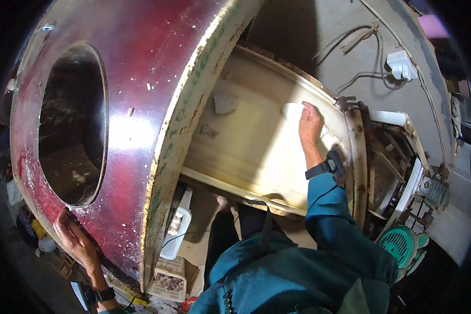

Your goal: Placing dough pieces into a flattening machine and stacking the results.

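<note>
My right hand (pixel 311 123) is closed around a pale white piece (pixel 295 112), over the floor of a cream-coloured trough (pixel 255 145). What the piece is made of is washed out by the bright light. My left hand (pixel 73 241) rests on the lower part of a dark red machine panel (pixel 133 188), just below its oval opening (pixel 72 129). Its fingers are bent against the surface and hold nothing that I can see. A flat greyish piece (pixel 225 102) lies farther in on the trough floor, with a smaller dark scrap (pixel 209 131) nearby.
A thick panel edge (pixel 188 114) bearing writing stands left of the trough. Below are a white plastic tray (pixel 178 231) and a basket (pixel 168 294) of small pieces. At right are a metal frame (pixel 414 180), a green motor (pixel 392 243) and wall cables (pixel 380 51).
</note>
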{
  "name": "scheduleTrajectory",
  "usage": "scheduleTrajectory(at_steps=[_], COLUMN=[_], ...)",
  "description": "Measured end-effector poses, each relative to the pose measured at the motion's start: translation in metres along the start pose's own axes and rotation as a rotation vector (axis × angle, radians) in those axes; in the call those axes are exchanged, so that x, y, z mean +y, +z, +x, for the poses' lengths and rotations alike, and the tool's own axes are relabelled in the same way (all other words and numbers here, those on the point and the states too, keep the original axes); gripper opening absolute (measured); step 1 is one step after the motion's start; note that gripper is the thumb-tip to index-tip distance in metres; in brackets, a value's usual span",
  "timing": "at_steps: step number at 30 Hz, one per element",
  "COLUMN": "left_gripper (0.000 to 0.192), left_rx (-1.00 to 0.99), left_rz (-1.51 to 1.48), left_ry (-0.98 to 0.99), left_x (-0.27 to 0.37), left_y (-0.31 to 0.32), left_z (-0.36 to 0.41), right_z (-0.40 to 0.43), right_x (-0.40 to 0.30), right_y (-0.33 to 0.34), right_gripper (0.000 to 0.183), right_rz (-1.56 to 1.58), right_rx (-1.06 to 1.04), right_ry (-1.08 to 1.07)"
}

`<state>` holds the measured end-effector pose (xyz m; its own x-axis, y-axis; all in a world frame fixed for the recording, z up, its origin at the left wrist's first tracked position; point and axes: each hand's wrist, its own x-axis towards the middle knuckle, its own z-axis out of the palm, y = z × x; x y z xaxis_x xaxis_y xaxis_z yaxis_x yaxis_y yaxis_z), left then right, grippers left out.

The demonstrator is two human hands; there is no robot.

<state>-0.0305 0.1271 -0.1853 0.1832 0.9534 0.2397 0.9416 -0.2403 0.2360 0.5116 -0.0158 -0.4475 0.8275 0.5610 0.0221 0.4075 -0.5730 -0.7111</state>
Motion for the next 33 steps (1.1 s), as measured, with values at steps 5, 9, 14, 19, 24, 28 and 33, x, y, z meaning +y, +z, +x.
scheduleTrajectory(at_steps=[5, 9, 14, 19, 24, 28, 33], left_gripper=[0.024, 0.025, 0.028, 0.029, 0.030, 0.033, 0.034], left_rx=[0.004, 0.009, -0.012, 0.002, 0.010, 0.004, 0.015], left_rz=[0.016, -0.017, 0.010, -0.038, 0.056, 0.039, 0.008], left_ry=[-0.015, 0.011, -0.051, 0.023, 0.035, 0.034, 0.117], left_x=[-0.009, -0.006, -0.016, -0.015, -0.020, -0.019, -0.030], left_y=[-0.001, 0.007, -0.001, 0.005, 0.002, 0.005, 0.013], left_z=[-0.003, 0.000, -0.003, -0.001, 0.000, 0.005, 0.009], right_z=[-0.008, -0.027, -0.040, -0.042, -0.102, -0.147, -0.171], right_x=[-0.027, -0.045, -0.107, -0.071, -0.001, 0.147, 0.222], right_y=[0.008, 0.093, 0.114, 0.097, 0.010, -0.054, -0.112], right_gripper=[0.033, 0.047, 0.042, 0.033, 0.033, 0.039, 0.044], right_rz=[-0.447, 0.437, -0.120, 0.115, 0.448, 0.082, 0.114], right_rx=[0.162, -0.519, -0.113, -0.256, -0.217, 0.155, 0.456], right_ry=[-0.284, 0.041, -0.794, -0.458, 0.342, 0.287, 0.365])
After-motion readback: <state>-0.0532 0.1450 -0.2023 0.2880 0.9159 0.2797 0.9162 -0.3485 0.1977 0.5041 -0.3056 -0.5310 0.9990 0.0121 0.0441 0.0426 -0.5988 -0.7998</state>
